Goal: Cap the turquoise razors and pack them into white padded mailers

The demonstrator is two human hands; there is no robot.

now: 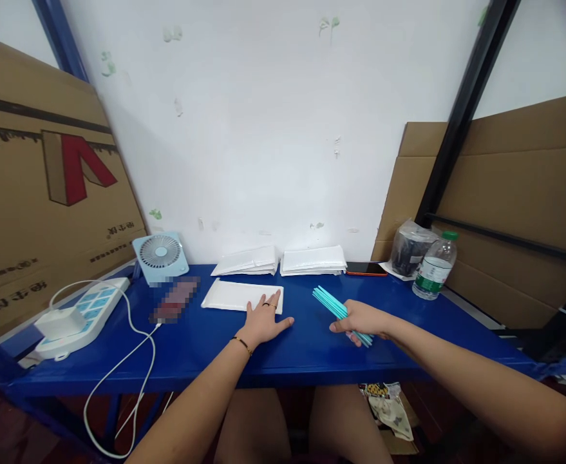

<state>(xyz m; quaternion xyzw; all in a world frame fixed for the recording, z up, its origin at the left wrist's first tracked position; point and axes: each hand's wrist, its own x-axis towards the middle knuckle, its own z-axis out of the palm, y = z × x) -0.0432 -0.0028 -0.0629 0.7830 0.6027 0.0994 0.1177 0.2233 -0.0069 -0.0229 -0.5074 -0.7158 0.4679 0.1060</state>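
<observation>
My left hand (264, 318) lies flat with fingers spread on the right end of a white padded envelope (229, 295), which rests on the blue table (297, 354). In my right hand (357, 319) is a bundle of thin light-blue sticks (330, 301), gripped near the lower end and tilted up to the left. What the sticks are exactly I cannot make out. Behind the single envelope, against the wall, lie a left stack of white envelopes (246, 260) and a right stack of white envelopes (313, 260).
A small fan (161, 254), a blurred phone (176, 299) on a white cable and a power strip (89, 316) sit at the left. To the right are another phone (366, 269), a plastic-wrapped dark item (409, 250) and a water bottle (434, 267). Cardboard flanks both sides.
</observation>
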